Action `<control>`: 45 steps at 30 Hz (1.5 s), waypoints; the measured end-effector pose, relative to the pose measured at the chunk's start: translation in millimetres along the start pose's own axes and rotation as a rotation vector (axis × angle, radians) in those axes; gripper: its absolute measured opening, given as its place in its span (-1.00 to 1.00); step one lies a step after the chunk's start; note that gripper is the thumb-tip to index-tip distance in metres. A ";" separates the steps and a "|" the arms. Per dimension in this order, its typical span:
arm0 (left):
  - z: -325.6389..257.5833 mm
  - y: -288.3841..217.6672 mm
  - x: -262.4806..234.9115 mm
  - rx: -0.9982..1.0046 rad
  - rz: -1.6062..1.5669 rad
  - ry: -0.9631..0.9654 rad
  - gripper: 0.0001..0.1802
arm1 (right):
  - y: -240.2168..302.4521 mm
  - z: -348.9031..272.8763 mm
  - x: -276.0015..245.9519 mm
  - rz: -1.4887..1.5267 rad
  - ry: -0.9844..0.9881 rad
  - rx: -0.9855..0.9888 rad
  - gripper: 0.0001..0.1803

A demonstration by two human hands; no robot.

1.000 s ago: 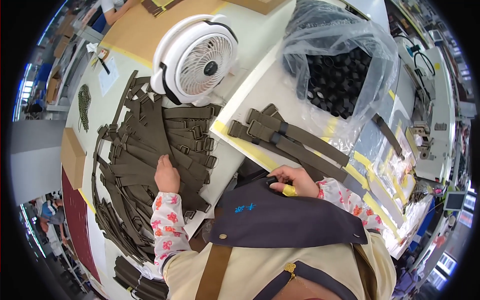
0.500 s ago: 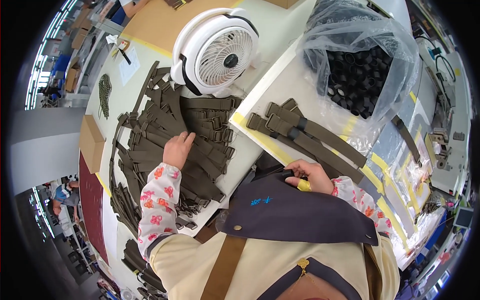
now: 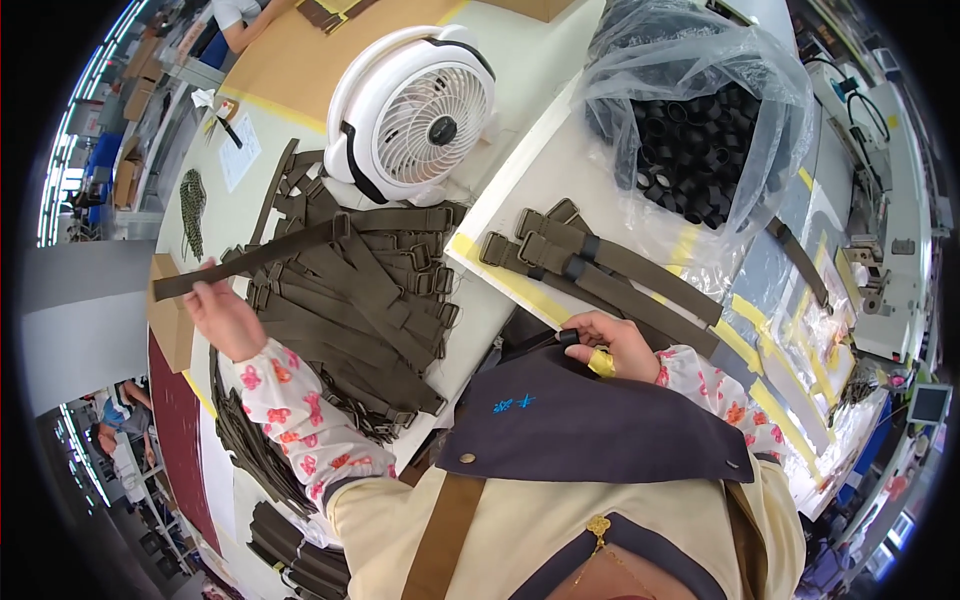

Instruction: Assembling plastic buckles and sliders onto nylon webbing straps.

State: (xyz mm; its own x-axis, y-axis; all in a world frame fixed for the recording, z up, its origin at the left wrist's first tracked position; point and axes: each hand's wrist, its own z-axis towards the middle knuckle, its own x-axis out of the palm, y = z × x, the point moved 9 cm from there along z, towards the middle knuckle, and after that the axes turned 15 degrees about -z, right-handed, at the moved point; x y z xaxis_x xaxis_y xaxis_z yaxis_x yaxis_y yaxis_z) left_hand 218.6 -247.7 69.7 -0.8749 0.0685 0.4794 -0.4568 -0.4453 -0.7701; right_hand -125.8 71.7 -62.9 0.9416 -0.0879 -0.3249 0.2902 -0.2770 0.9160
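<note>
My left hand [image 3: 222, 318] is raised at the left and grips one olive-brown webbing strap [image 3: 262, 256] near its end; the strap stretches from my fingers over the big pile of like straps with metal buckles [image 3: 352, 312]. Close to my chest at the table's front edge, my right hand [image 3: 618, 346] pinches a small black ring-shaped piece [image 3: 568, 337]. Just beyond that hand lie three straps with black sliders [image 3: 590, 265] side by side on the white board.
A white desk fan [image 3: 415, 112] stands behind the strap pile. A clear plastic bag of black rings [image 3: 700, 130] sits at the back right. Yellow tape lines [image 3: 760, 330] mark the board. More straps [image 3: 260, 450] hang off the left edge. Another person's arm [image 3: 250, 15] shows far back.
My left hand lifted off the pile and swung out to the left, pulling one strap free. My right hand stayed at the front edge with the black piece.
</note>
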 end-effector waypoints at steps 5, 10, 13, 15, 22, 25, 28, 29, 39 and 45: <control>-26.1 -51.1 68.5 -0.013 -0.092 0.165 -0.75 | 5.1 -0.7 4.0 0.101 0.077 -0.017 -0.70; -189.6 -12.1 220.1 0.005 0.404 1.297 -0.58 | 25.0 0.3 -16.3 0.593 0.132 0.202 -0.70; -237.0 8.1 224.6 -0.036 0.364 1.391 -0.57 | 36.8 2.0 -12.1 0.673 0.172 0.245 -0.64; -251.3 23.5 224.8 -0.218 0.325 1.434 -0.58 | 33.1 2.2 -12.7 0.678 0.155 0.252 -0.64; -250.9 28.2 223.9 -0.170 0.367 1.411 -0.62 | 16.5 -1.5 -23.5 0.611 0.025 0.219 -0.66; -249.0 20.9 225.5 -0.074 0.312 1.398 -0.67 | 17.6 -3.2 -14.7 0.662 0.110 0.265 -0.69; -253.7 19.6 224.3 -0.021 0.295 1.437 -0.72 | 20.0 -6.2 -8.3 0.640 0.182 0.286 -0.70; -257.3 17.0 224.8 -0.005 0.273 1.493 -0.74 | 16.2 -7.1 -5.4 0.645 0.203 0.311 -0.71; -283.2 11.9 234.8 -0.104 0.076 1.635 -0.79 | 32.7 -11.1 19.9 0.469 0.518 0.310 -0.78; -281.1 56.4 232.0 -0.587 0.367 1.464 -0.70 | 41.7 -4.2 2.9 0.252 0.433 0.150 -0.79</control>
State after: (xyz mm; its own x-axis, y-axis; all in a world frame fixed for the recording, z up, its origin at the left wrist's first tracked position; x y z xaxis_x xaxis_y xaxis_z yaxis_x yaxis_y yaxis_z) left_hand -55.3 -5.9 19.2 -0.1837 0.9412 -0.2834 0.1058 -0.2677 -0.9577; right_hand -110.2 63.9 -24.6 0.9725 0.2258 0.0573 0.0480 -0.4348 0.8993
